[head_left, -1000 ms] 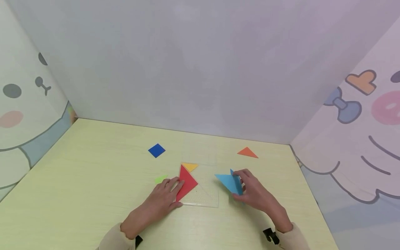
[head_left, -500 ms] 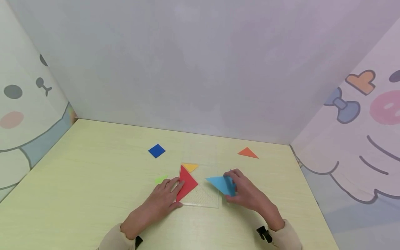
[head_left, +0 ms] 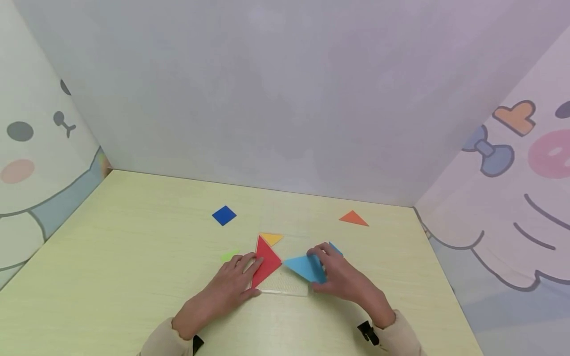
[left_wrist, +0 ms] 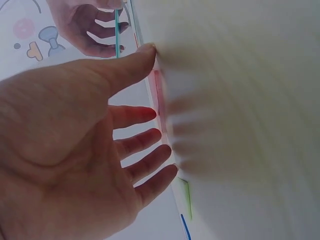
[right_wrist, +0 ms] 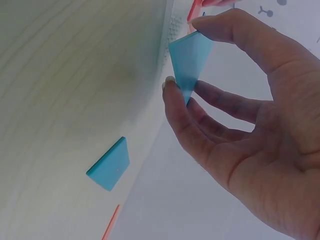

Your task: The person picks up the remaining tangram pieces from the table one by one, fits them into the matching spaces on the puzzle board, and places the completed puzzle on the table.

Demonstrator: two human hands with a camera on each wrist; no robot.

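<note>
My right hand [head_left: 345,277] pinches a light-blue tangram triangle [head_left: 305,267] between thumb and fingers, over the right part of a clear square tray [head_left: 285,292]. In the right wrist view the triangle [right_wrist: 189,60] is tilted, its edges at the thumb tip and fingertips. One corner reaches close to the red triangle [head_left: 267,267] in the head view. My left hand [head_left: 231,279] rests its fingertips on that red triangle at the tray's left side, fingers fairly straight, thumb near the front edge. A small yellow triangle [head_left: 271,239] lies at the tray's far side.
Around the tray lie a dark blue square [head_left: 224,215], an orange triangle [head_left: 354,218] and a green piece [head_left: 229,255] partly behind the left fingers. Another light-blue piece [right_wrist: 111,165] lies right of the tray, mostly hidden by the right hand in the head view.
My right hand has moved left, bringing the light-blue triangle from the tray's right side to over it, near the red one. The left hand has stayed in place.
</note>
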